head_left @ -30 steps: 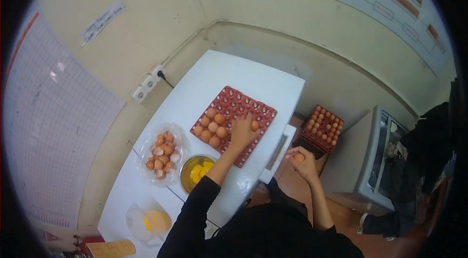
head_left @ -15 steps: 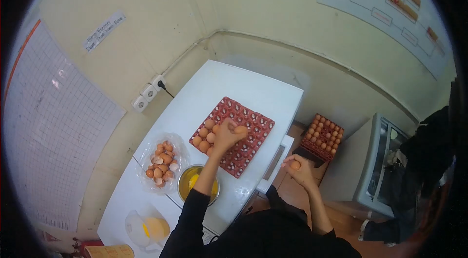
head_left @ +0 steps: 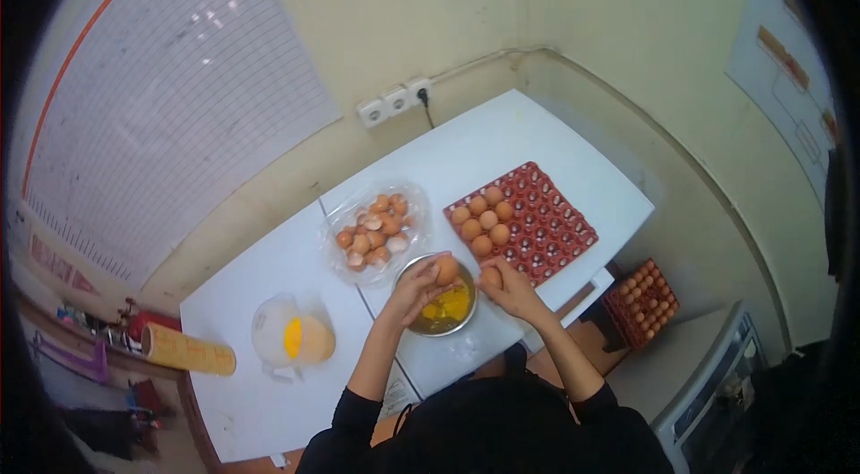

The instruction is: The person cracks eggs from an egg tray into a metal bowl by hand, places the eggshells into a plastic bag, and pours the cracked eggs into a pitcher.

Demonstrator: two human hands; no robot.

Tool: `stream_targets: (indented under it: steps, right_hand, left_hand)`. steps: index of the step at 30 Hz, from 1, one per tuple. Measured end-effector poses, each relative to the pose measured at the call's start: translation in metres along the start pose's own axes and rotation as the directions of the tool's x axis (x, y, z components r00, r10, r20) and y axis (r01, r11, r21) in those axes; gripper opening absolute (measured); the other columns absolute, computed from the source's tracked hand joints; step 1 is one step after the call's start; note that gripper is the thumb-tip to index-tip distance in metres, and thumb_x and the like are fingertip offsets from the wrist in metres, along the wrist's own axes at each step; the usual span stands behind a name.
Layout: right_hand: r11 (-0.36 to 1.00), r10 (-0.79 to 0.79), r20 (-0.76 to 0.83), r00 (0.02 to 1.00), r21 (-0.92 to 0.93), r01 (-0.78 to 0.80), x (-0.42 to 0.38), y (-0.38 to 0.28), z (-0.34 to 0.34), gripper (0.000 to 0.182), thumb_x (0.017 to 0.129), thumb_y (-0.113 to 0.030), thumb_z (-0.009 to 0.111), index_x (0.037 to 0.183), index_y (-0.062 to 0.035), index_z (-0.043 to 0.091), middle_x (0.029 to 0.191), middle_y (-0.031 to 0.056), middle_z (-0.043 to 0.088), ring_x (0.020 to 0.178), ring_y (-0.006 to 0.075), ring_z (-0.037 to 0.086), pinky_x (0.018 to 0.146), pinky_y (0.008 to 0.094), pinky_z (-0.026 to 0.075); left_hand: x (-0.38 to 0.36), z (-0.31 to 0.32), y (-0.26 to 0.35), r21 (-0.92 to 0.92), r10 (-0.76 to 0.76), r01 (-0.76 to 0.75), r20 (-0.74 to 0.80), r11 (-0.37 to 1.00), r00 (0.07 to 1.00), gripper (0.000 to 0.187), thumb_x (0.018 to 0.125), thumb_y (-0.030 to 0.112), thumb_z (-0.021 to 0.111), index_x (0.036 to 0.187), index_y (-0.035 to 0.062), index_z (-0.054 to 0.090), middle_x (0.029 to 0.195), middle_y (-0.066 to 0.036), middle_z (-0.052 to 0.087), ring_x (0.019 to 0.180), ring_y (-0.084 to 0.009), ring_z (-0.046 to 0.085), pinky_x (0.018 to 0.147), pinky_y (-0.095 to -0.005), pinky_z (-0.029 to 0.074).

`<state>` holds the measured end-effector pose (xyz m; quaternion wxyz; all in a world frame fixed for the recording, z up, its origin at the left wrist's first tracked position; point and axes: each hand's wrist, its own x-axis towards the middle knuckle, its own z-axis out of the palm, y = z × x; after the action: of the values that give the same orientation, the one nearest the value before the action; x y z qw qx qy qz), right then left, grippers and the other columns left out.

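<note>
My left hand [head_left: 416, 289] is closed around a brown egg [head_left: 446, 270] above the left side of a metal bowl [head_left: 445, 331]. Another brown egg [head_left: 490, 277] is in the fingers of my right hand [head_left: 512, 289], just off the bowl's right rim. Inside the bowl lie several yolks [head_left: 450, 302] in clear egg white. Behind my right hand, a red egg tray [head_left: 560, 223] has several brown eggs in its left part and bare cups elsewhere. A clear plastic bag [head_left: 334, 250] full of broken eggshells [head_left: 376, 232] sits behind the bowl on the left.
A plastic jug [head_left: 313, 340] with yellow liquid stands left on the white table [head_left: 233, 402]. Farther left is a yellowish roll [head_left: 188, 350]. More eggs fill a stacked tray [head_left: 643, 304] low on the right, near a grey appliance [head_left: 690, 384]. Wall sockets [head_left: 394, 102] are behind the table.
The view has turned left. My left hand has moved from the egg tray to the bowl with an egg. My right hand has come in from beside the table to the bowl, still holding its egg.
</note>
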<state>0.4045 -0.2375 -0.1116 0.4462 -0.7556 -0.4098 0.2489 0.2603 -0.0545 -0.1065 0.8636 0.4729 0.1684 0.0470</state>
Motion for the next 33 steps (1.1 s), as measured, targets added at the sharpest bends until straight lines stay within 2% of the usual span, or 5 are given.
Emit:
stream_targets:
  steps: [6, 9, 17, 20, 33]
  right_hand:
    - [0.804, -0.588, -0.33, 0.738, -0.142, 0.577, 0.013, -0.102, 0.026, 0.039, 0.088, -0.017, 0.062, 0.122, -0.0029, 0.049, 0.113, 0.022, 0.054, 0.106, 0.0364, 0.056, 0.089, 0.0402, 0.045]
    - [0.709, -0.694, -0.044, 0.718, -0.216, 0.672, 0.026, -0.07, 0.06, 0.041, 0.087, -0.015, 0.062, 0.123, -0.0016, 0.048, 0.113, 0.0216, 0.053, 0.104, 0.0381, 0.055, 0.089, 0.0422, 0.045]
    - [0.867, -0.496, -0.248, 0.832, -0.087, 0.491, 0.03, -0.071, 0.056, 0.031, 0.091, -0.014, 0.057, 0.119, -0.002, 0.051, 0.104, 0.0157, 0.055, 0.095, 0.0292, 0.058, 0.085, 0.0366, 0.046]
    - [0.929, -0.087, -0.072, 0.994, 0.354, 0.107, 0.04, -0.027, 0.064, 0.025, 0.09, -0.022, 0.063, 0.106, -0.0044, 0.055, 0.099, 0.0103, 0.064, 0.093, 0.0187, 0.063, 0.081, 0.0317, 0.049]
    - [0.98, -0.182, 0.225, 0.957, 0.127, 0.156, 0.051, -0.025, 0.046, 0.033, 0.076, -0.022, 0.077, 0.102, -0.005, 0.068, 0.095, 0.0097, 0.069, 0.089, 0.0153, 0.064, 0.081, 0.0294, 0.05]
  left_hand:
    - [-0.03, -0.021, -0.015, -0.144, 0.034, -0.046, -0.082, 0.988, 0.996, 0.047, 0.099, 0.026, 0.049, 0.137, -0.0012, 0.043, 0.128, -0.01, 0.053, 0.112, -0.0178, 0.055, 0.091, -0.0306, 0.048]
    - [-0.029, -0.042, -0.033, -0.237, 0.058, -0.069, -0.052, 0.969, 0.997, 0.042, 0.099, 0.026, 0.049, 0.132, 0.0, 0.047, 0.12, -0.009, 0.058, 0.103, -0.0164, 0.059, 0.088, -0.0301, 0.049]
    - [-0.029, -0.029, -0.019, -0.292, -0.027, -0.005, -0.105, 0.956, 0.994, 0.038, 0.098, 0.023, 0.05, 0.128, 0.0001, 0.051, 0.11, -0.006, 0.06, 0.093, -0.0139, 0.057, 0.082, -0.0277, 0.048]
    - [-0.031, -0.022, -0.012, -0.341, -0.069, 0.015, -0.147, 0.94, 0.987, 0.04, 0.095, 0.02, 0.053, 0.129, 0.0001, 0.051, 0.109, -0.006, 0.06, 0.093, -0.0135, 0.058, 0.079, -0.0261, 0.048]
    - [-0.028, -0.026, -0.019, 0.298, 0.05, 0.0, -0.163, 0.955, 0.985, 0.051, 0.091, 0.025, 0.063, 0.136, 0.0055, 0.05, 0.096, -0.003, 0.062, 0.078, -0.0083, 0.057, 0.07, -0.0228, 0.048]
